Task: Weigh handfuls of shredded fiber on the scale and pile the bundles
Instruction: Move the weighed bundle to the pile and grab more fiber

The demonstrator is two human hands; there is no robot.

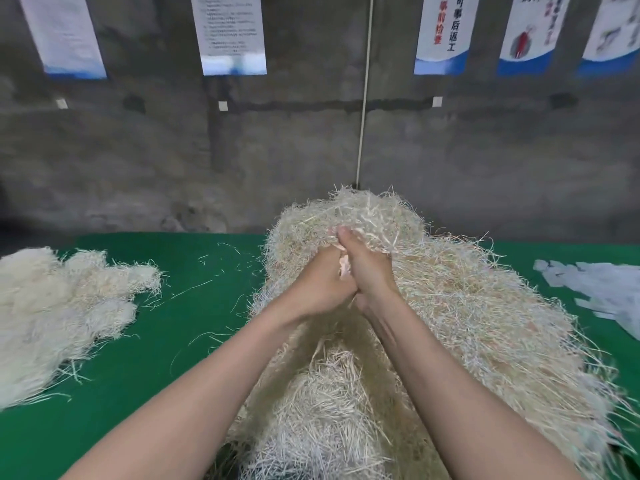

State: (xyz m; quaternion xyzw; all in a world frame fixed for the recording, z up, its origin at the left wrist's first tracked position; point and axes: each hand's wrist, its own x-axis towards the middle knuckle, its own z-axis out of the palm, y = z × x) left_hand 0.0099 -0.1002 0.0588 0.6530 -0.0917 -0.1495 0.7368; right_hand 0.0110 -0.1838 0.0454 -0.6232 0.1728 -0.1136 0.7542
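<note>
The mound of shredded fiber (467, 306) fills the middle of the green table (138, 375). At its crest the left hand (320, 284) and right hand (369, 271) press together, fingers curled into a tuft of fiber (381, 233) that they clutch between them. The stuff looks very light, springy and tangled. A tuft will likely drag neighbouring strands and shed loose ones, so a deep, full-fisted grab near the top should part cleanest. Left of the mound, well apart, lies the pile of bundles (52, 306). Right of it are pale paper scraps (595, 289). No scale shows.
</note>
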